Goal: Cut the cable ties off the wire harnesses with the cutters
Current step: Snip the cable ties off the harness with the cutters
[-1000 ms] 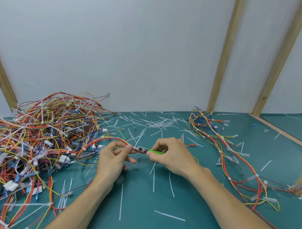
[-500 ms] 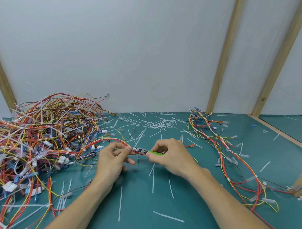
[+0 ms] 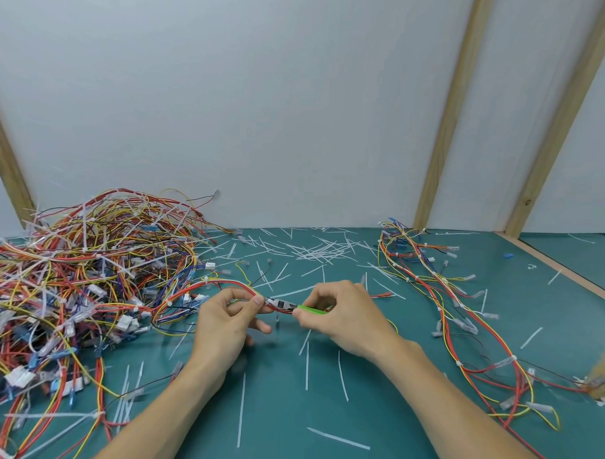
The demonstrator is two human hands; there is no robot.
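Observation:
My left hand (image 3: 225, 321) pinches a red wire harness (image 3: 207, 287) just above the green mat, thumb and forefinger closed on the wires. My right hand (image 3: 345, 313) grips the green-handled cutters (image 3: 312, 310), whose jaws point left at a white cable tie (image 3: 278, 303) on the harness between both hands. Most of the cutters is hidden inside my right fist. The harness loops away to the left into the big pile.
A large tangled pile of harnesses (image 3: 76, 271) fills the left of the green mat (image 3: 283, 401). Other harnesses (image 3: 468, 312) trail down the right side. Several cut white tie strips (image 3: 322, 251) litter the middle and back. A wooden edge (image 3: 563, 271) borders the right.
Both hands have stayed almost in place, holding the harness and the cutters at the same spot. No visible change in the tie.

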